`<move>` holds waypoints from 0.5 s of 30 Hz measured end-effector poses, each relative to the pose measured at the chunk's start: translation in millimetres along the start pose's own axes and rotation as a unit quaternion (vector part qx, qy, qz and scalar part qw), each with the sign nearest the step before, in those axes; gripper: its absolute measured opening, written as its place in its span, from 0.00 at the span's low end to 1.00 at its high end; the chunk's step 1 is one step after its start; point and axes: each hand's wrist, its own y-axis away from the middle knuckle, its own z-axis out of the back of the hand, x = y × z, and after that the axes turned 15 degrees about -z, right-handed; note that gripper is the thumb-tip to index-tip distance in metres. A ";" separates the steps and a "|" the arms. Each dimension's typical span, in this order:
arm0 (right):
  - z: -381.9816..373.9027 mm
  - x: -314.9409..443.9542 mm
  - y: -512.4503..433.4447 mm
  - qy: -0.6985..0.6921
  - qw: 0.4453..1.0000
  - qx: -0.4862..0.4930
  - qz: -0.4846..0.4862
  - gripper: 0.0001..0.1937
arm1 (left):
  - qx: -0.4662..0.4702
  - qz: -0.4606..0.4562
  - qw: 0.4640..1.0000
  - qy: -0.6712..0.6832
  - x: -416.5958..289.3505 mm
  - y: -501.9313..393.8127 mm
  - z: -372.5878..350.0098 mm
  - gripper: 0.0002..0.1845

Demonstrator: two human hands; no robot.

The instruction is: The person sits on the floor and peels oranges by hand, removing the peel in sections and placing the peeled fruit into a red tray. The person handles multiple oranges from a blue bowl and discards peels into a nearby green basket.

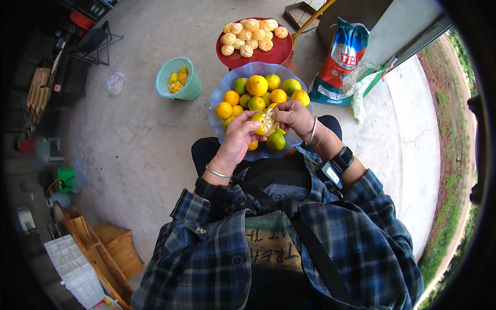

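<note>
A partly peeled mandarin (262, 123) rests in my left hand (239, 135), its pale flesh bared on the right side. My right hand (293, 117) pinches a loosened flap of peel (273, 118) at that side. Both hands are over a blue translucent basin (221, 90) with a scalloped rim, which sits at my knees. Several unpeeled yellow and green mandarins (257, 85) fill the basin. Beyond it, peeled mandarins (252, 34) are heaped on a round red tray (285, 48).
Left of the basin stands a turquoise plastic basket (190, 88) with yellow peels (177, 80) inside. A detergent bag (341, 64) leans by the wall at the right, near a yellow broom handle (316, 16). A clear plastic bag (115, 80) and wooden furniture (114, 248) are at the left.
</note>
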 end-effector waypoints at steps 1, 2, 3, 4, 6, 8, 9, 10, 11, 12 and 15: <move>-0.8 -0.3 0.9 -0.017 1.000 0.007 -0.004 0.08 | -0.003 0.003 1.000 0.009 0.2 0.3 0.1 0.21; -1.3 -0.6 1.5 -0.033 0.999 0.013 -0.009 0.08 | -0.007 0.005 1.000 0.019 0.4 0.4 0.1 0.21; -1.0 -0.6 2.2 -0.045 0.999 0.022 -0.018 0.08 | -0.004 0.008 1.000 0.020 0.3 0.4 0.1 0.21; -0.5 -1.0 2.8 -0.056 0.998 0.030 -0.028 0.07 | -0.002 0.011 1.000 0.023 0.3 0.6 0.2 0.21; 0.7 -1.6 2.8 -0.080 0.995 0.049 -0.042 0.07 | 0.004 0.014 1.000 0.028 -0.4 0.4 0.1 0.22; 1.1 -3.0 1.9 -0.103 0.991 0.063 -0.055 0.07 | 0.009 0.015 0.999 0.031 -0.8 1.1 -0.1 0.22; 1.5 -3.7 1.7 -0.115 0.989 0.076 -0.051 0.07 | 0.016 0.013 0.999 0.035 -1.2 1.3 0.1 0.22; 1.6 -4.5 1.7 -0.125 0.987 0.082 -0.052 0.07 | 0.020 0.013 0.999 0.038 -1.7 1.8 0.4 0.22; 1.6 -5.0 1.8 -0.136 0.985 0.088 -0.052 0.07 | 0.022 0.011 0.999 0.043 -2.0 2.1 0.5 0.22; 1.7 -5.3 2.0 -0.143 0.983 0.100 -0.051 0.07 | 0.026 0.009 0.998 0.050 -2.0 2.4 0.5 0.23; 1.6 -5.3 2.6 -0.170 0.976 0.132 -0.045 0.07 | 0.033 0.000 0.997 0.074 -2.5 2.2 0.8 0.23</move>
